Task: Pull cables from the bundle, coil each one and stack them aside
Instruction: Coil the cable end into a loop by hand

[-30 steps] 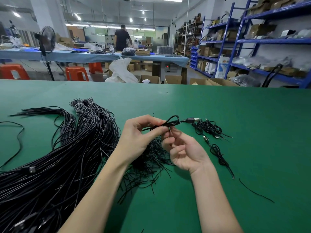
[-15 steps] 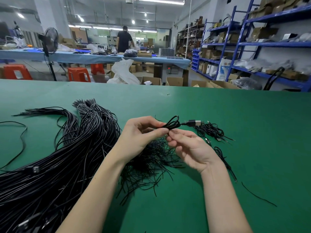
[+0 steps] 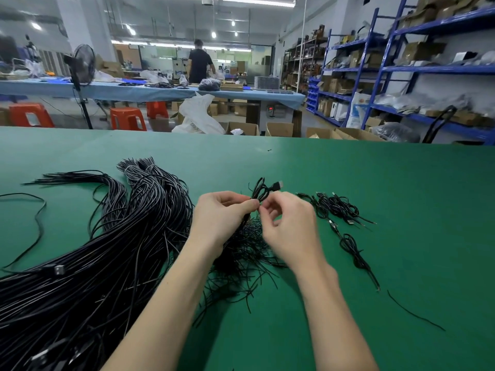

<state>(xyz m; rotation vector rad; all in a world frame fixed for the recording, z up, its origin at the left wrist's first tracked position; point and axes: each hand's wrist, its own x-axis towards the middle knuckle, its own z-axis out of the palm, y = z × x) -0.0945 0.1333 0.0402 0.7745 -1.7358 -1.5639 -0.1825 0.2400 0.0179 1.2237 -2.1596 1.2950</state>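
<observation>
A thick bundle of black cables (image 3: 107,250) sprawls over the left half of the green table (image 3: 401,183). My left hand (image 3: 222,218) pinches a small coiled black cable (image 3: 261,191) whose USB plug (image 3: 277,186) sticks out to the upper right. My right hand (image 3: 290,226) meets it just right of the coil, its thumb and forefinger pinching the cable at the coil's base. Finished coiled cables (image 3: 337,207) lie to the right, with another coiled one (image 3: 353,250) nearer me.
A heap of thin black ties (image 3: 246,258) lies under my hands. One loose tie (image 3: 412,311) sits at the right, and a stray cable (image 3: 37,223) at the far left. Beyond the table are orange stools, cardboard boxes, blue shelving and a person at a bench.
The coil has turned so the plug points more upward. My right hand has rolled over from palm-up and now pinches at the coil's base.
</observation>
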